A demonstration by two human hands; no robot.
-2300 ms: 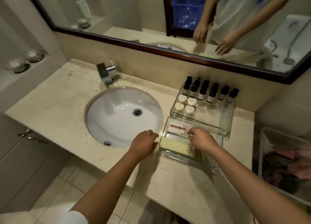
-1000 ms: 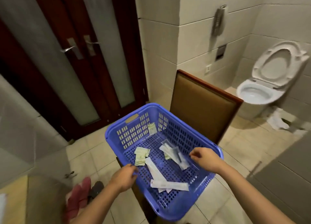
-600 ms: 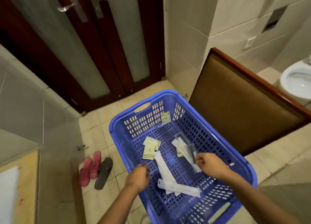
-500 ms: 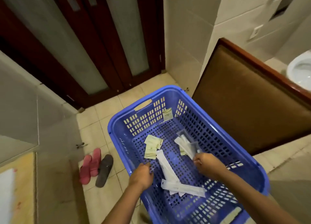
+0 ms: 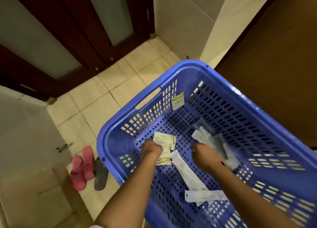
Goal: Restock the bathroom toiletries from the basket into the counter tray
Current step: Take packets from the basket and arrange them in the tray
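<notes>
A blue plastic basket fills the lower right of the head view. My left hand is inside it, fingers curled down onto a stack of flat cream sachets. My right hand is curled around blurred clear plastic packets that stick out past it to the right. Long white wrapped packets lie between my forearms, one crosswise. A single sachet leans on the basket's far wall. The counter tray is out of view.
The basket sits against a brown chair back. Pink slippers and a grey one lie on the tiled floor to the left. Dark wooden doors with frosted glass stand beyond.
I turned from the counter tray to the basket. Both hands dropped deeper inside: the left moved onto the cream sachets, the right closed on the clear packets. The view came closer.
</notes>
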